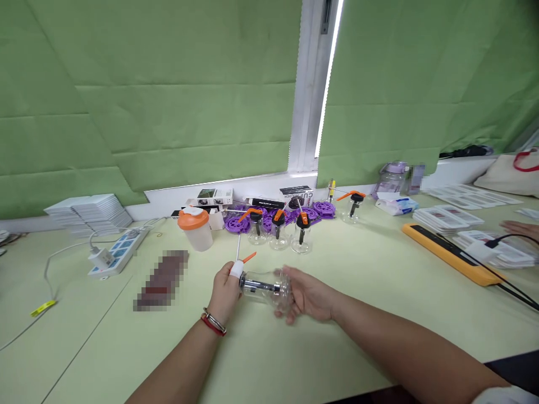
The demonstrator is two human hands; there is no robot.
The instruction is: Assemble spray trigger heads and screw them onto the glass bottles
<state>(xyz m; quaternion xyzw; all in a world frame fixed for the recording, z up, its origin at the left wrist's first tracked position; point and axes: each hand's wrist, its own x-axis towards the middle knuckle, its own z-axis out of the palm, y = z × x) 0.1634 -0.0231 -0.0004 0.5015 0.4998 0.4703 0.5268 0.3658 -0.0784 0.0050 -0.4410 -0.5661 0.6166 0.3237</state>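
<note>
A clear glass jar (263,288) lies sideways in the air between my hands, with a metal-and-black mechanism inside and a thin metal rod with an orange tip at its lid end. My left hand (226,292), with a white covering on the thumb, is closed around the lid end. My right hand (309,294) is at the jar's base, its fingers spread and slightly blurred around the glass. Beyond them, several similar jars stand upright with black tops and orange handles, one of them (301,235) nearest the hands.
Purple plastic wheels (324,210) and small boxes (215,196) line the wall. An orange-lidded cup (197,230) and power strip (122,252) stand left. A yellow-orange bar (450,255) with cables, card stacks (448,217) and another person's hand (522,229) are right.
</note>
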